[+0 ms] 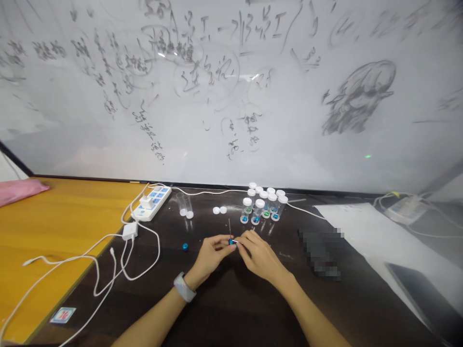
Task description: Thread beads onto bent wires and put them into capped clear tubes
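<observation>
My left hand (216, 249) pinches a small shiny blue piece (231, 242) between thumb and fingertips. A thin metal rod (229, 226) stands up from about that spot. My right hand (258, 253) is closed close beside it, fingertips pinching a slim light-coloured pin (236, 242) that meets the blue piece. Whether the rod and the pin are joined to the piece is too small to tell. Another small blue piece (185, 246) lies on the dark table, left of my left hand.
Several white-capped clear tubes (258, 212) with blue or green pieces stand behind my hands. Two uncapped tubes (189, 207) and two white caps (220, 210) are to their left. A power strip (154, 205), cables, white paper (347, 226) and a blurred dark object (320, 253) surround the work area.
</observation>
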A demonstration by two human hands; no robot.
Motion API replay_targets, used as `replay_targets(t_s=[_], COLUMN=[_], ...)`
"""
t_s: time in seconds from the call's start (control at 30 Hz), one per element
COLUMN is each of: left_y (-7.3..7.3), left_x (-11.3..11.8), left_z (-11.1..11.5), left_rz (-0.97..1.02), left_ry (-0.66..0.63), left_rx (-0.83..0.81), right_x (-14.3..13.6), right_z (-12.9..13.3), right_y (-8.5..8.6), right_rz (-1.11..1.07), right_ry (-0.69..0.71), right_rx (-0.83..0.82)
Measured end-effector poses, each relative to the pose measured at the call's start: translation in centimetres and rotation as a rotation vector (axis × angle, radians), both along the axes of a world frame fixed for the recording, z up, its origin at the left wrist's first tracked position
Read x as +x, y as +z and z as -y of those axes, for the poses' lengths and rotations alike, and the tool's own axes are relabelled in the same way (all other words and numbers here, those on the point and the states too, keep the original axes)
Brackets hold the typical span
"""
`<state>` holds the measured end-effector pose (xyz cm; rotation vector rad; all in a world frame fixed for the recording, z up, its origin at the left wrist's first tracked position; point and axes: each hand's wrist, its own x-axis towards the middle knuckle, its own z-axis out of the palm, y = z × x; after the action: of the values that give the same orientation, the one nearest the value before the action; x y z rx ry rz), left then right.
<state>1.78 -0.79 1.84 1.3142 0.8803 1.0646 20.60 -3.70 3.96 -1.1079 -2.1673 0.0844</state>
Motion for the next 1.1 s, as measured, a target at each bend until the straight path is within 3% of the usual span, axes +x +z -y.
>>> replay_targets(t_s=[0.23, 0.6, 0.9, 1.1], left_y=[0.13, 0.27, 0.21, 0.32], left_x=[-0.12, -0.07, -0.04, -0.11], left_z=[-0.06, -0.02, -0.01, 0.08], left_rz=[-0.013, -0.025, 0.024, 0.099], left_ry=[0.011, -0.017, -0.049, -0.062], left_rx=[-0.003, 0.009, -0.059, -0.152], right_x=[0.19, -0.01, -0.4, -0.15], right_z=[-0.33, -0.25, 0.08, -0.26], right_y=[-0.5, -0.89, -0.46, -0.73], right_rz=[-0.073, 0.169, 0.012, 0.062], right_ry=[-0.04, -0.158, -0.079, -0.133], right_rx=[-0.017, 0.007, -0.224, -0.104])
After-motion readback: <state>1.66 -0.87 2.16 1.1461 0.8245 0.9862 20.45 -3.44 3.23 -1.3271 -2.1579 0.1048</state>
